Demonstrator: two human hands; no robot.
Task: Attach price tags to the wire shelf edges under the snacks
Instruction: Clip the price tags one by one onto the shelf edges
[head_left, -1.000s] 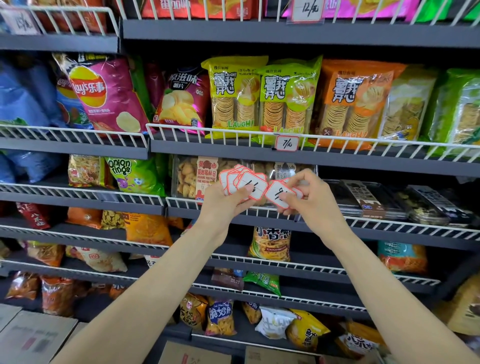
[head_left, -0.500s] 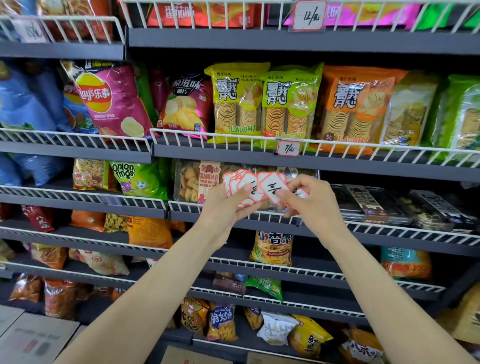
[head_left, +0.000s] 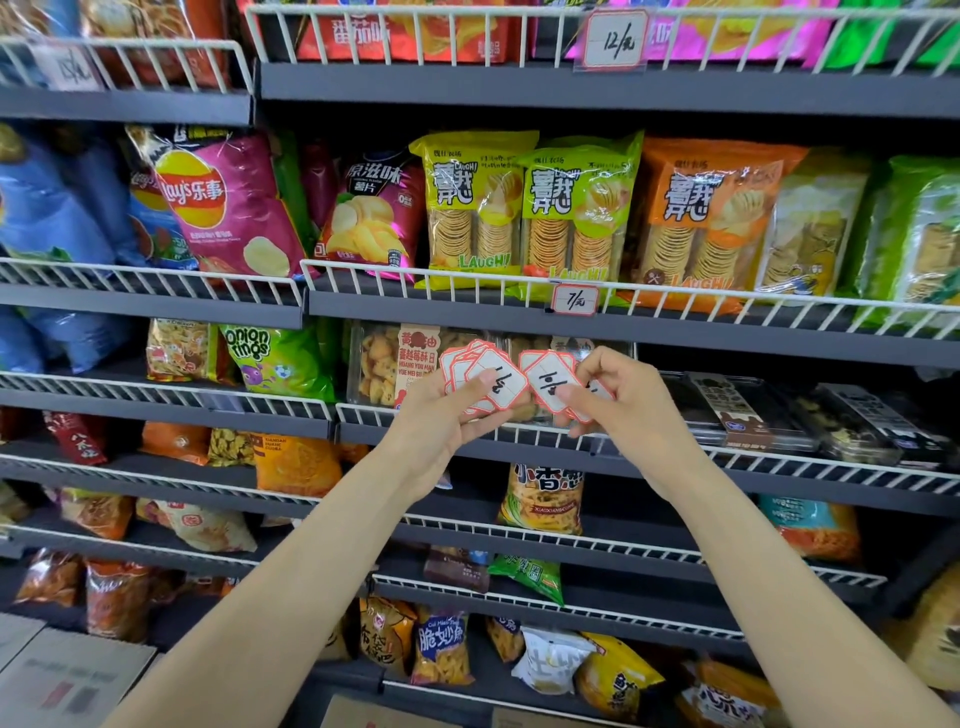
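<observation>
Two bare hands are raised in front of snack shelves. Left hand (head_left: 441, 415) grips a fanned stack of price tags (head_left: 480, 379) (white cards, red borders), thumb pressed on top. Right hand (head_left: 618, 400) pinches a single tag (head_left: 549, 382) just beside the stack, fingers curled around it. Both sit before the wire shelf edge (head_left: 519, 434). One tag marked 7 (head_left: 574, 300) already hangs on the shelf above.
</observation>
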